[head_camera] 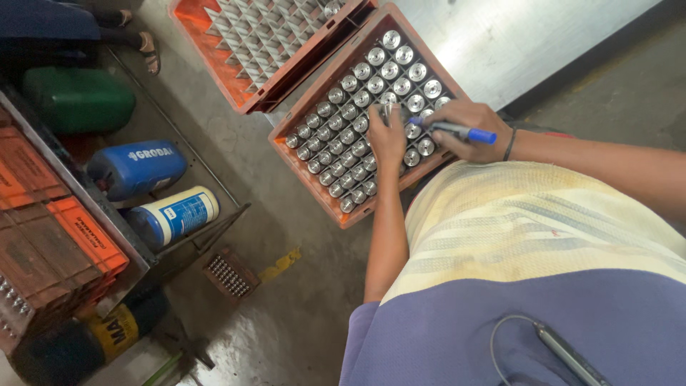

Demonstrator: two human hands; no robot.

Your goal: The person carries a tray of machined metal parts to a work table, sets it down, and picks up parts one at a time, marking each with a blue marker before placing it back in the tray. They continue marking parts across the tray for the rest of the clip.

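Nearest the camera, against the person's purple and cream-striped clothing, a slim grey pen-shaped tool with a thin cable (568, 354) lies on the lap. Beyond it, both bare forearms reach forward over an orange plastic crate with a grid of dividers (323, 191). That crate sits on the grey concrete floor (286, 314) and holds rows of shiny round metal cylinders (343, 136), standing upright, one per cell; roughly forty show, though the hands hide several, so the exact count cannot be told. The left hand (386, 136) rests flat over the cylinders near the crate's middle, fingers pinching one metal cylinder (389, 109) at its top. The right hand (468, 129) is closed around a blue-capped marker pen (457, 131), held level just above the cylinders at the crate's right side, beside the left hand.

Farther off, a second orange plastic crate (214, 50) touches the first at a corner; its grey dividers stand empty in the cells that show. Left of the crates, bare floor leaves open room up to a metal rack edge (86, 193). Under that rack lie three containers: one green jerrycan (75, 96), one blue jug (136, 168) and one blue-and-white canister (175, 214). A sandalled foot (148, 50) shows at the far top left.
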